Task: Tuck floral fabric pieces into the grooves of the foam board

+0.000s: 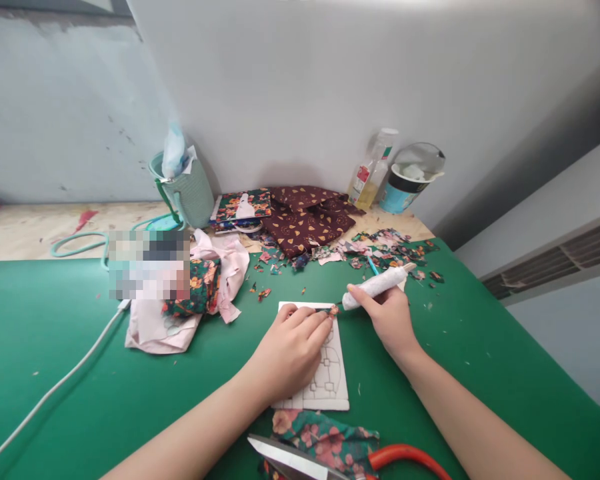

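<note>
The white board (336,380) lies on the green tabletop (485,380), its dark line pattern partly covered by the left hand (297,350), whose fingers bend together over the upper part; whether they pinch anything, I cannot tell. A small floral scrap (334,310) sits at the board's upper right corner, by those fingertips. The right hand (389,320) has its fingers closed around a white-wrapped tool (373,290), its narrow tip pointing at that corner. Just below the board, a green floral cloth (325,433) and red-handled scissors (300,461) crowd the near side, the blades lying over the cloth. To the left, a pink cloth (163,333) and a folded floral fabric (200,283) make a heap (a pixelated patch hides part of it), and a white cable (60,381) runs from there toward the near left. Beyond the right hand, many fabric scraps (390,247) litter the far side, spilling around a maroon patterned cloth (307,217). Next to that cloth lies a floral-covered book (230,205); along the wall stand a pale green container (195,197), a clear bottle (373,170) and a blue-and-black tub (403,192).
</note>
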`<state>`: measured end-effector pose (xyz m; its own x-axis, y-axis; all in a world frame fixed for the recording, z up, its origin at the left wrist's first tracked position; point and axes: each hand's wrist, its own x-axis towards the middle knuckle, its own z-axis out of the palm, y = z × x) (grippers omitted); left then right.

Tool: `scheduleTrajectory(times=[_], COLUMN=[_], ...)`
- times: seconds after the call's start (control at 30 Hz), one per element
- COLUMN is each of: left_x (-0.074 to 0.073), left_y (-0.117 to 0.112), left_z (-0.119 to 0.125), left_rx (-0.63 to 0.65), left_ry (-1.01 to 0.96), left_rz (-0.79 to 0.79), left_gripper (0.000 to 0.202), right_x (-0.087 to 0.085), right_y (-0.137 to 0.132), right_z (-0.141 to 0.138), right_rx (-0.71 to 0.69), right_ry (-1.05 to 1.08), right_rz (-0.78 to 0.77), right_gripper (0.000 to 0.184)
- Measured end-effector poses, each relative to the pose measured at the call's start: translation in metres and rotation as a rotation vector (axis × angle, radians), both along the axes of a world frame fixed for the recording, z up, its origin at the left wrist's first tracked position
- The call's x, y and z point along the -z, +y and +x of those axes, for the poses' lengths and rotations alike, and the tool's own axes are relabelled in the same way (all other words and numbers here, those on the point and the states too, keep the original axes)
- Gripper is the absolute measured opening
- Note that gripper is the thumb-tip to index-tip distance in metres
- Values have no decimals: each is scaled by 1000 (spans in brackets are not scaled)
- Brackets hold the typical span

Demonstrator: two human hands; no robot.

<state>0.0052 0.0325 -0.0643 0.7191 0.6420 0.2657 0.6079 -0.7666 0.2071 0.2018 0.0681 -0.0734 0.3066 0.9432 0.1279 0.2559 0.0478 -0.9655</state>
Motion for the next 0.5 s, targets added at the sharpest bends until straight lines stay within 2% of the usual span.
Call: scheduleTrajectory(times=[0.2,0.5], left_x=[1,0], left_y=[0,0], left_z=[1,0], left_rx=[-2,-1], left_ry=[0,5], left_rz=[-4,-22], left_gripper=[38,39], right_x=[1,4], right_y=[-4,-4], right_z=[-2,-1], right_rx=[-74,-61], right_ry=[-95,-159], right_rz=[-43,-41], right_gripper=[32,33])
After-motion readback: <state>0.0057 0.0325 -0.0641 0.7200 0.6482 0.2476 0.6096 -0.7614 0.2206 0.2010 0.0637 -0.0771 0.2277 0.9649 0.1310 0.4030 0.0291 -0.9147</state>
